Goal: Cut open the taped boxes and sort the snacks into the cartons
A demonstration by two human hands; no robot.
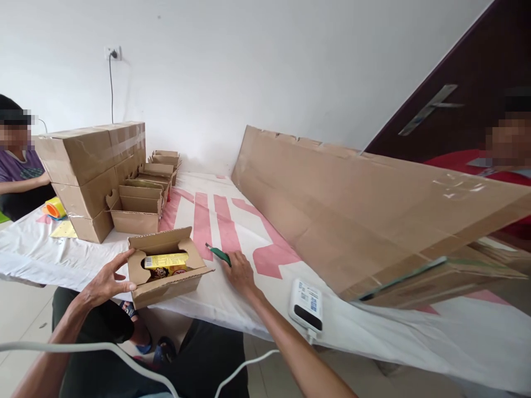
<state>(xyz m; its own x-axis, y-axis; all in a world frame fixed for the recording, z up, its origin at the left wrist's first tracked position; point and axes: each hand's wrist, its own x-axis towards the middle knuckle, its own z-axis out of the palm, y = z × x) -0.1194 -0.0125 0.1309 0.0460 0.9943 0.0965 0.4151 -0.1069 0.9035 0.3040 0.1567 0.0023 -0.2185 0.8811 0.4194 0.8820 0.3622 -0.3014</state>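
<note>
A small open cardboard box [170, 290] stands near the table's front edge with its flaps up. Inside it lies a yellow printed packet [166, 260], partly covered by the inner cardboard. My left hand [105, 282] grips the box's left end, the thumb at the front corner and the fingers farther back. To the right of the box, my right hand [240, 273] is closed around a green utility knife [220, 255]. Its tip points away to the left, over the tablecloth and apart from the box.
Open boxes [135, 221] line up behind, beside stacked taped cartons [89, 157]. A large cardboard sheet [332, 204] leans across the right. A white device [306, 304] with a cable sits on the tablecloth [249, 309]. Orange-yellow tape [55, 208] lies left. Two people sit at either side.
</note>
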